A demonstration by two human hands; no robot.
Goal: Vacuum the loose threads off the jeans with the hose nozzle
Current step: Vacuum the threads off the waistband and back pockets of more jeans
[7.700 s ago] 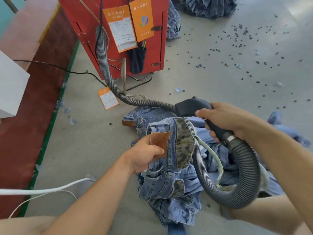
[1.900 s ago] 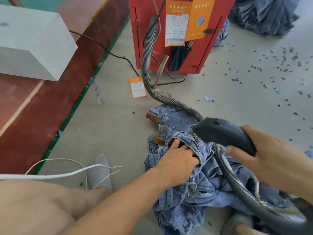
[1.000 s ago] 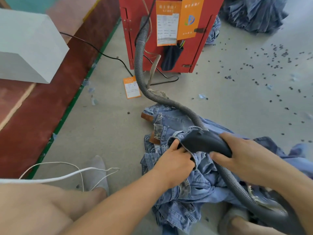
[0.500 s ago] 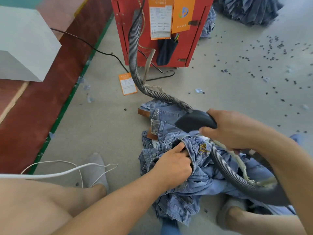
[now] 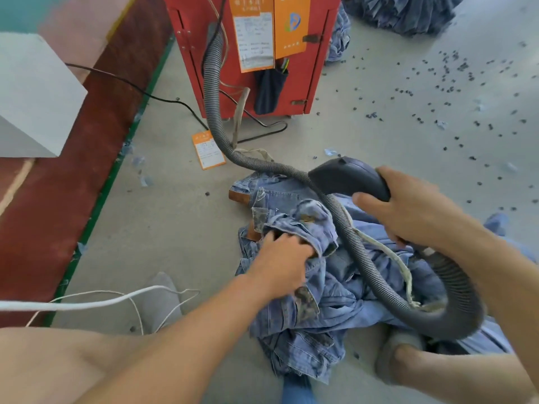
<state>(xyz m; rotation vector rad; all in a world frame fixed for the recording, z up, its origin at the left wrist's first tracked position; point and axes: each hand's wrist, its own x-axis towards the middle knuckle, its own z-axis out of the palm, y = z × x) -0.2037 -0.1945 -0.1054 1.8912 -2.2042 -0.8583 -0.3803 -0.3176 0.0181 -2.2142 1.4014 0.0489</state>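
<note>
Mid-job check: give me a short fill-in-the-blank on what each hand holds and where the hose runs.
1. The right hand grips the black ____ of the hose.
2. The left hand holds a bunched fold of the ____.
3. The hose leads back to a ____ cabinet.

Missing words: nozzle; jeans; red

A garment workshop or factory floor is shown. Bare grey concrete floor point(image 5: 379, 91) is strewn with small dark scraps point(image 5: 446, 65) and bits of blue cloth. A red metal cabinet point(image 5: 318, 53) hung with orange work tickets point(image 5: 288, 24) stands on it, a ribbed grey hose point(image 5: 211, 91) running from its side. Denim is heaped in the far corner point(image 5: 402, 13), and crumpled jeans point(image 5: 320, 287) are piled on the floor. A dark-red strip edged in green point(image 5: 96, 118) is painted along the left.
</note>
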